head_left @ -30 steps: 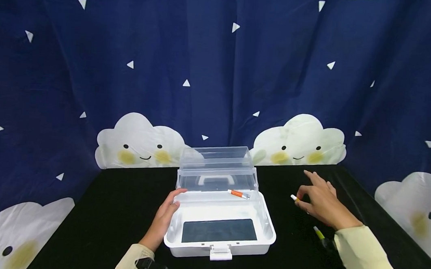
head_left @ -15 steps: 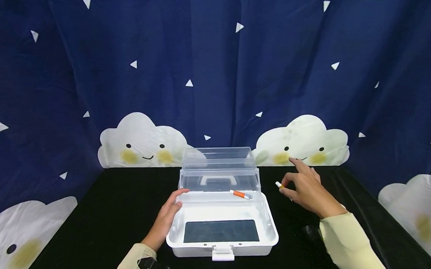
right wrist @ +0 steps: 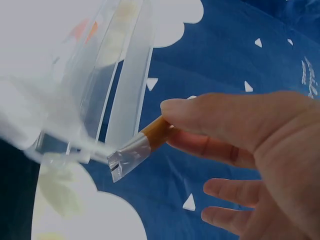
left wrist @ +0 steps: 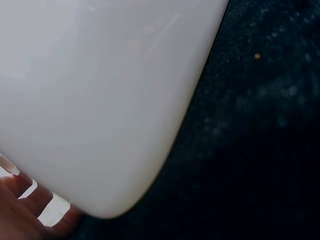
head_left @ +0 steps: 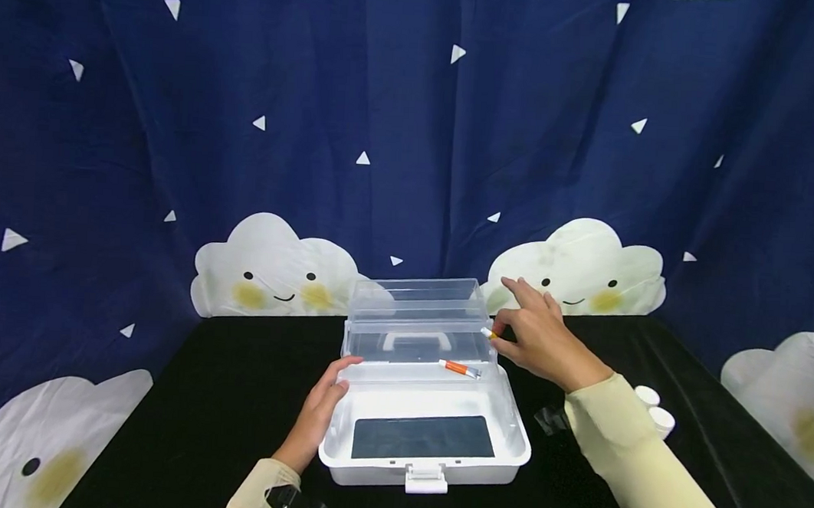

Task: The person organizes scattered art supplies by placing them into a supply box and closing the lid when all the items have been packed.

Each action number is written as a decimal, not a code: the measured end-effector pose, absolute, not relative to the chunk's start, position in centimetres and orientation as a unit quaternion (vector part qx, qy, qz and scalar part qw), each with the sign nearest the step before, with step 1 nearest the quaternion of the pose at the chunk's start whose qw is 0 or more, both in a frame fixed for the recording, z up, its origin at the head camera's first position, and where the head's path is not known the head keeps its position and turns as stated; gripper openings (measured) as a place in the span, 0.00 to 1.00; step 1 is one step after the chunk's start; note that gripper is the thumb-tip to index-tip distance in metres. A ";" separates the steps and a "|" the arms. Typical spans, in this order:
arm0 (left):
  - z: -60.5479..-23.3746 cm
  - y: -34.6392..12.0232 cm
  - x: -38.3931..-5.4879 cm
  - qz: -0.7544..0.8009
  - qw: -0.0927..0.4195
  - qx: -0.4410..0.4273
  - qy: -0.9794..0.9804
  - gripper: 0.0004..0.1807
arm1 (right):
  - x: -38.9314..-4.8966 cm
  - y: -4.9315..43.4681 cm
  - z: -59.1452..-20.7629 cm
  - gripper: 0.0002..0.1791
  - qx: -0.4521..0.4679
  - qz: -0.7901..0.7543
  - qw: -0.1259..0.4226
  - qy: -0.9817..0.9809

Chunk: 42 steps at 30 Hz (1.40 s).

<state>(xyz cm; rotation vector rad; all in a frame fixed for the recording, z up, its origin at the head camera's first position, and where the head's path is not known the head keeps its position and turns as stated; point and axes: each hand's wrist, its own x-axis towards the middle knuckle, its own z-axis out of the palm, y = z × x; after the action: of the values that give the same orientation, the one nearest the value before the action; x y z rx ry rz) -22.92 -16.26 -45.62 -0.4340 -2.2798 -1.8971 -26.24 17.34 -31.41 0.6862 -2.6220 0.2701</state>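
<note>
Tube (right wrist: 158, 132) pinched in right grip (head_left: 544, 339), silver end (right wrist: 130, 157) jutting out; left grip (head_left: 317, 410) spread against box (head_left: 368, 476).

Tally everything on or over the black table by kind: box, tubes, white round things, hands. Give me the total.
Box: 1
Hands: 2, left hand and right hand
Tubes: 2, orange tube at the box's back and held tube
White round things: 2 visible beside the right sleeve
Total: 7
</note>
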 end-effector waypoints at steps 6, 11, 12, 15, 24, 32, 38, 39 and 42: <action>-46.0 -16.2 -23.0 -0.629 0.078 -0.152 -0.758 0.19 | -26.3 15.3 -31.4 0.07 0.270 0.096 0.201 -0.937; -45.8 -16.3 -23.0 -0.631 0.083 -0.157 -0.755 0.19 | -26.3 14.0 -31.9 0.07 0.287 0.108 0.192 -0.932; -45.8 -16.3 -23.0 -0.633 0.082 -0.159 -0.754 0.19 | -26.3 13.8 -32.1 0.07 0.290 0.110 0.192 -0.931; -45.6 -16.3 -23.0 -0.637 0.072 -0.155 -0.752 0.19 | -26.2 13.4 -32.6 0.07 0.299 0.119 0.189 -0.928; -45.4 -16.4 -22.8 -0.648 0.058 -0.152 -0.744 0.19 | -25.7 12.7 -34.2 0.08 0.297 0.151 0.180 -0.926; -45.5 -16.2 -22.8 -0.645 0.061 -0.156 -0.746 0.19 | -25.3 12.8 -35.6 0.06 0.275 0.164 0.174 -0.931; -45.4 -16.4 -22.8 -0.640 0.061 -0.151 -0.751 0.19 | -25.2 12.7 -35.8 0.05 0.278 0.170 0.176 -0.929; -45.4 -16.4 -22.8 -0.640 0.061 -0.150 -0.751 0.19 | -25.2 12.7 -35.8 0.05 0.277 0.169 0.175 -0.929; -45.4 -16.3 -22.8 -0.640 0.057 -0.148 -0.752 0.19 | -25.3 12.6 -35.8 0.04 0.272 0.165 0.169 -0.933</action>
<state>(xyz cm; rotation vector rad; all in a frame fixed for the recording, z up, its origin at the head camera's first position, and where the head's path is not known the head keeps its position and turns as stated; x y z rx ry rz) -22.81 -16.33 -45.41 -0.4475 -2.2808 -1.9394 -25.25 12.62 -35.80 0.7729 -2.6517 0.4681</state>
